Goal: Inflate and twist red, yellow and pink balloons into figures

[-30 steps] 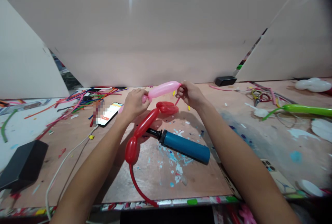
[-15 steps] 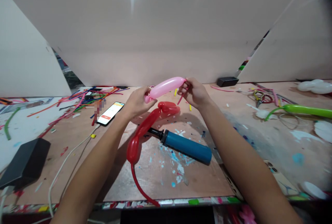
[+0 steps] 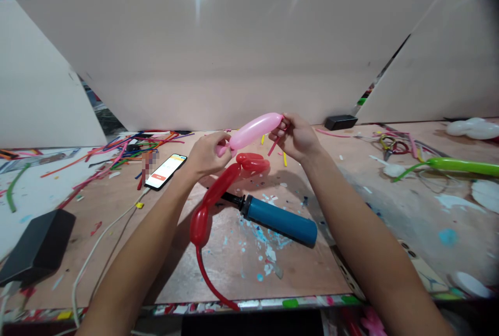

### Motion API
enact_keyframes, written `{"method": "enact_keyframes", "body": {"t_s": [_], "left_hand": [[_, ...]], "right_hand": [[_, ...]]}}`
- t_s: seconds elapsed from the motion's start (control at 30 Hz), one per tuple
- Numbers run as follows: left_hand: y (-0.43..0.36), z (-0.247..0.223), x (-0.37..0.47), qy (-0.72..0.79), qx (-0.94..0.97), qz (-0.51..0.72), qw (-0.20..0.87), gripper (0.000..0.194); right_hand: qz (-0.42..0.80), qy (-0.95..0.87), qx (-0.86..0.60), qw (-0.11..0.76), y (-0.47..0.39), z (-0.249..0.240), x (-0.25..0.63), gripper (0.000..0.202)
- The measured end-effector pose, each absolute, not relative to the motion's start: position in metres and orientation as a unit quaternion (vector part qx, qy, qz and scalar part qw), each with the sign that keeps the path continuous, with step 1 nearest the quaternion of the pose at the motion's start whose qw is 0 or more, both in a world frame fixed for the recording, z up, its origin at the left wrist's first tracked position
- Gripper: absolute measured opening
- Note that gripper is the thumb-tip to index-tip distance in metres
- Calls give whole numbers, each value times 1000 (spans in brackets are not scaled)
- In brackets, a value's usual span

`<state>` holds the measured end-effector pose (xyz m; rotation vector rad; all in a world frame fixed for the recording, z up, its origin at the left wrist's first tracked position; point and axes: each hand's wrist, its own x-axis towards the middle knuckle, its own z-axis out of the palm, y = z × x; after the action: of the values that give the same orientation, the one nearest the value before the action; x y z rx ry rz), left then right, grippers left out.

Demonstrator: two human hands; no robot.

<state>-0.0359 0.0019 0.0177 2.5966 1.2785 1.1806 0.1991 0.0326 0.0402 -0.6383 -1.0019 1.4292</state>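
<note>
A short inflated pink balloon (image 3: 255, 131) is held up above the table between both hands, its right end slightly higher. My left hand (image 3: 212, 154) pinches its left end, where a small pink bulb shows by the fingers. My right hand (image 3: 294, 136) is closed on the other end, and a thin uninflated tail hangs below those fingers. Just beneath lies a twisted red balloon (image 3: 221, 186) with a looped top and a long thin tail reaching the table's front edge. A blue hand pump (image 3: 280, 220) with a black nozzle lies beside it.
A lit phone (image 3: 166, 172) and many uninflated balloons (image 3: 125, 154) are at the left, with a dark box (image 3: 39, 245) nearer. At the right are scissors (image 3: 392, 147), a green balloon (image 3: 463, 165), white balloons (image 3: 473, 128) and a small black box (image 3: 340, 122). White panels (image 3: 234, 50) stand behind.
The right hand has moved slightly right with its end of the pink balloon. More of the twist and small bulb shows at my left fingers.
</note>
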Motion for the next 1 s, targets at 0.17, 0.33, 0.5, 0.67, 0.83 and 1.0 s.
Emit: {"method": "enact_keyframes", "body": {"t_s": [0.17,0.33,0.5,0.67,0.83,1.0], "left_hand": [[1,18,-36,392,842,372,-5,26],[2,16,-35,429,823,371,-9,20],[3,13,-36,503,776,378,-38,12],[3,15,-36,529,752,390,-53,12],[2,26,-34,468,715,488,175,21],[-8,35,-24,369,646,551,379,33]], "right_hand": [[615,-425,-281,602,34,41,203,37],[603,-431,-284,609,35,39,201,37],[602,-458,-273,594,29,42,195,37],[613,-521,-229,548,21,45,196,37],[541,-628,-221,513,15,44,195,24],[331,-793,-282,426,-11,43,168,43]]}}
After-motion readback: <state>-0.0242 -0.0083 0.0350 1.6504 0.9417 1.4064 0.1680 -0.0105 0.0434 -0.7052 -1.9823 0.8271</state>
